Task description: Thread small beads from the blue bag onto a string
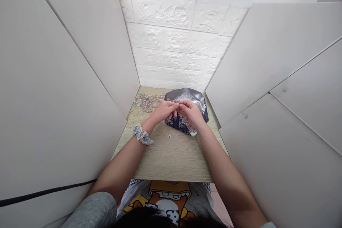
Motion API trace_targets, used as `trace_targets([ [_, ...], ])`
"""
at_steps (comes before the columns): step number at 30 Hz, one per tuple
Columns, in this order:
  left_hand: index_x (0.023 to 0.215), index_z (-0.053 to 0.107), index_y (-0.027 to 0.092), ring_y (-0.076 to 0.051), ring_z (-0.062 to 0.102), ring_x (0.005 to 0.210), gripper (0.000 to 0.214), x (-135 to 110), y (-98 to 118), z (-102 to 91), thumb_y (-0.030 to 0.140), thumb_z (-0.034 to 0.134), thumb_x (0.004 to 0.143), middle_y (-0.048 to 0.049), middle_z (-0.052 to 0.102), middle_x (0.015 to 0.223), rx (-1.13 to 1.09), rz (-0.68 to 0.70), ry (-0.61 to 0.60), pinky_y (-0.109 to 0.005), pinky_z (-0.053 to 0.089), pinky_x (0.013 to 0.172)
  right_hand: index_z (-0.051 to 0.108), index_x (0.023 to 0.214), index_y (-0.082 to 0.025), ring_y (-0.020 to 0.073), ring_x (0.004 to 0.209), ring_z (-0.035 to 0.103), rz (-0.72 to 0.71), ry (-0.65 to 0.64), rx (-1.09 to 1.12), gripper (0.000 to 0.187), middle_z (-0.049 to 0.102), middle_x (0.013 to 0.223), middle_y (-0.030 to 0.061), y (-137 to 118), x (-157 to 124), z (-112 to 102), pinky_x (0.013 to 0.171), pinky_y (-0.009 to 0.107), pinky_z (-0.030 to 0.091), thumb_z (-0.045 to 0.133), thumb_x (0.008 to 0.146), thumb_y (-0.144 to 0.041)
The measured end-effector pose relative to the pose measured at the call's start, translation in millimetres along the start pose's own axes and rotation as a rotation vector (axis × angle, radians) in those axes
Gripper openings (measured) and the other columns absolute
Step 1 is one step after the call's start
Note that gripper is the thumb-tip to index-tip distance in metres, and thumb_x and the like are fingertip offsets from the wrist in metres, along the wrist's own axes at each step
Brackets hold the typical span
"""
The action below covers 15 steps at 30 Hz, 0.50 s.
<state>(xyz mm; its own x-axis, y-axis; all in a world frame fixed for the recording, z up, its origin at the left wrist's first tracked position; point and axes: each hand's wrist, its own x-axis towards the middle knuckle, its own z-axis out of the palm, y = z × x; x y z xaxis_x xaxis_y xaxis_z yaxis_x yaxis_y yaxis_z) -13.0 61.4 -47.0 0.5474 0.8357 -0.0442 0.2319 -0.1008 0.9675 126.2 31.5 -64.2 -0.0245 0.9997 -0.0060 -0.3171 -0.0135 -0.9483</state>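
Note:
My left hand and my right hand meet fingertip to fingertip above the wooden tabletop. Both are closed in a pinch on something too small to make out. A frilly scrunchie sits on my left wrist. Right behind and under my hands stands an open foil-lined bag with a dark blue patterned outside. A pile of small coloured beads lies at the far left of the table. One tiny loose bead lies on the wood below my hands.
White panels wall the narrow table in on the left and on the right. A white brick-pattern wall closes the back. A black cable runs along the lower left panel.

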Motion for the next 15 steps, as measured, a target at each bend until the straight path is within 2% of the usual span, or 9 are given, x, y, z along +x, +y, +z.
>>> trace_targets([
  [5, 0.058, 0.056, 0.012, -0.003, 0.039, 0.034, 0.041, 0, -3, -2.3, 0.049, 0.047, 0.075, 0.0006, 0.054, 0.048, 0.006, -0.019, -0.013, -0.019, 0.029, 0.039, 0.059, 0.070, -0.017, 0.0119, 0.066, 0.053, -0.131, 0.048, -0.311, 0.017, 0.058, 0.066, -0.0011, -6, -2, -4, 0.070, 0.029, 0.042, 0.065, 0.064, -0.033],
  [9, 0.052, 0.054, 0.012, -0.004, 0.037, 0.034, 0.046, 0, -2, -2.1, 0.053, 0.048, 0.073, 0.0014, 0.048, 0.041, 0.017, -0.043, -0.023, -0.018, 0.028, 0.039, 0.058, 0.069, -0.017, 0.0122, 0.065, 0.049, -0.243, 0.055, -0.558, 0.012, 0.056, 0.067, -0.0006, -13, -3, -6, 0.066, 0.028, 0.039, 0.058, 0.070, -0.029],
  [11, 0.060, 0.058, 0.012, -0.004, 0.042, 0.037, 0.046, 0, -1, -1.1, 0.054, 0.048, 0.073, -0.0001, 0.053, 0.048, -0.032, -0.047, -0.017, -0.018, 0.028, 0.039, 0.056, 0.069, -0.017, 0.0127, 0.070, 0.049, -0.299, 0.012, -0.633, 0.011, 0.055, 0.071, 0.0000, -16, -4, -6, 0.068, 0.027, 0.038, 0.053, 0.073, -0.027],
  [15, 0.084, 0.061, 0.013, -0.010, 0.058, 0.057, 0.047, 0, -1, 1.1, 0.056, 0.047, 0.073, -0.0070, 0.064, 0.078, -0.188, -0.050, -0.055, -0.017, 0.035, 0.043, 0.051, 0.070, -0.018, 0.0130, 0.078, 0.050, -0.332, -0.066, -0.649, 0.010, 0.054, 0.079, 0.0011, -19, -7, -4, 0.073, 0.027, 0.038, 0.047, 0.076, -0.025],
])
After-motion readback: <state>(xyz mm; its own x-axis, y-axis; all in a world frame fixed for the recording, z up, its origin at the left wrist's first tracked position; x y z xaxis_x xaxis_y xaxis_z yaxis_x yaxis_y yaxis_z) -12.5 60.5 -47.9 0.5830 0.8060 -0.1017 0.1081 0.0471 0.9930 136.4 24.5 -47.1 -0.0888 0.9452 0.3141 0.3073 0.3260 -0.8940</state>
